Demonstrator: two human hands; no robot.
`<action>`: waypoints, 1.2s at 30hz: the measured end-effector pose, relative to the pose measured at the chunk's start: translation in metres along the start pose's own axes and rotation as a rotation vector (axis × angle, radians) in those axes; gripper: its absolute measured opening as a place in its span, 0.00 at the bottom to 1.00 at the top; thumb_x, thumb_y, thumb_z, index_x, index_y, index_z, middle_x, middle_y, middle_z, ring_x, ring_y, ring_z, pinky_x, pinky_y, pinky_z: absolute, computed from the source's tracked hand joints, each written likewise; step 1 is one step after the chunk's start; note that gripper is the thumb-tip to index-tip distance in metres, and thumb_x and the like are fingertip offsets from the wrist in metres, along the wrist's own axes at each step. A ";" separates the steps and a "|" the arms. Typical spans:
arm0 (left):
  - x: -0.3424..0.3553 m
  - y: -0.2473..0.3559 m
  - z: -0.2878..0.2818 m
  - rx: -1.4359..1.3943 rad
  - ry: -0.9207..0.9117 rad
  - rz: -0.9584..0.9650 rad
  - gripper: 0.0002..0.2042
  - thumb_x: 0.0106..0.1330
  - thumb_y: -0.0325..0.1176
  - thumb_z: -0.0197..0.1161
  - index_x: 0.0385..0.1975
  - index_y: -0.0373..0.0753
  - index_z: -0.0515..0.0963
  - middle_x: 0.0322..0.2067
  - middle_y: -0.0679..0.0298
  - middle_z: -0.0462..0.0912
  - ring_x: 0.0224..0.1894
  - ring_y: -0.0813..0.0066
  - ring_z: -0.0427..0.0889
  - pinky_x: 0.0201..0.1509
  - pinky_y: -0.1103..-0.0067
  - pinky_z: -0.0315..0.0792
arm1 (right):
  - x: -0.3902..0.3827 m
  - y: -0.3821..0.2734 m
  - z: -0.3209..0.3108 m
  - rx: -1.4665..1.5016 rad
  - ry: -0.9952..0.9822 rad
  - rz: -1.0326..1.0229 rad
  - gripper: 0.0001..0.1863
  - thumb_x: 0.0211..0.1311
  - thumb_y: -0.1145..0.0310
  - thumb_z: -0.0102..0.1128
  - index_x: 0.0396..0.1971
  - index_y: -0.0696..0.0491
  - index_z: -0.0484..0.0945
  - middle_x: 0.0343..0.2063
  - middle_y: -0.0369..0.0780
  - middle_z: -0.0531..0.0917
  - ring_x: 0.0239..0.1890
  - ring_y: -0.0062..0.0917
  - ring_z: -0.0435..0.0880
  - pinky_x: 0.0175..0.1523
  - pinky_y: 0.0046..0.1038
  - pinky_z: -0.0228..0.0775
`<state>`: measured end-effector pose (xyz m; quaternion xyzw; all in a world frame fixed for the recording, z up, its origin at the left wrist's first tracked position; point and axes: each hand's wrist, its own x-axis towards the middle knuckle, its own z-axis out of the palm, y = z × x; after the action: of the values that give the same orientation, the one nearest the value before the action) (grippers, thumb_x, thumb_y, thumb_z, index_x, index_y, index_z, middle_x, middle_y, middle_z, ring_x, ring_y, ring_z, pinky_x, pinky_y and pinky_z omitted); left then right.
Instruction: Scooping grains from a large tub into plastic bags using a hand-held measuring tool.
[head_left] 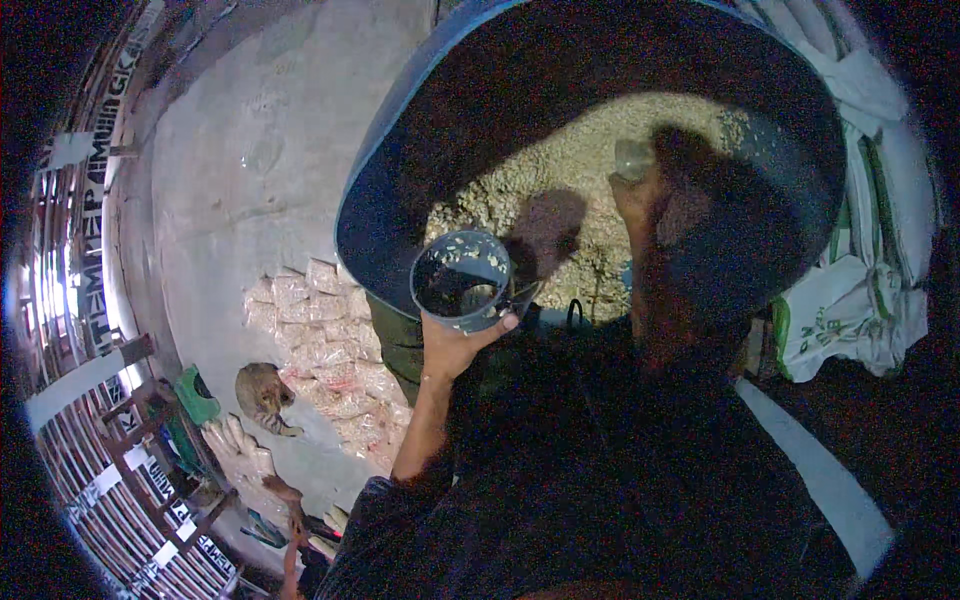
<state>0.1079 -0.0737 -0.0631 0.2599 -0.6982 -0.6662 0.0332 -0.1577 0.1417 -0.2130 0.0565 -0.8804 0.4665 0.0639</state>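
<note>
The left hand is closed on the near side of a round, deep grey container, thumb near its rim, holding it at the near left part of a large, round blue drum. Farther in, the right hand is curled round a small clear cup over the pale, bean-like pieces in the drum — how full the cup is, I cannot tell. To scoop well, I would keep the container level and inside the rim, so spills drop back — and draw the cup in shallow strokes. As for writing, bold dark block lettering runs over the slatted racks on the left, and green print marks a white sack on the right; cup and container show none that I can read.
</note>
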 end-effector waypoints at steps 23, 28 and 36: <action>0.008 0.014 0.011 -0.266 0.117 0.042 0.28 0.41 0.30 0.79 0.43 0.31 0.73 0.39 0.61 0.79 0.41 0.71 0.78 0.49 0.76 0.72 | -0.089 -0.075 -0.003 1.472 -0.344 0.875 0.18 0.55 0.61 0.55 0.46 0.50 0.73 0.43 0.37 0.79 0.41 0.32 0.78 0.41 0.32 0.75; 0.048 -0.001 0.055 0.016 -0.038 0.065 0.24 0.42 0.31 0.77 0.41 0.35 0.76 0.36 0.62 0.83 0.39 0.73 0.80 0.45 0.77 0.74 | -0.089 -0.016 -0.056 1.652 -0.338 0.774 0.13 0.55 0.58 0.57 0.39 0.46 0.74 0.45 0.38 0.76 0.44 0.36 0.76 0.39 0.32 0.76; 0.097 -0.027 0.118 0.213 -0.224 0.369 0.32 0.35 0.35 0.75 0.47 0.41 0.75 0.42 0.57 0.81 0.47 0.58 0.79 0.55 0.68 0.69 | -0.058 -0.144 -0.143 -0.169 -0.136 -0.393 0.47 0.29 0.70 0.71 0.60 0.46 0.64 0.50 0.45 0.68 0.56 0.40 0.69 0.59 0.39 0.65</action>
<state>-0.0132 -0.0044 -0.1309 0.0544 -0.7995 -0.5962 0.0491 -0.0691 0.1824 -0.0255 0.2526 -0.8907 0.3649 0.0986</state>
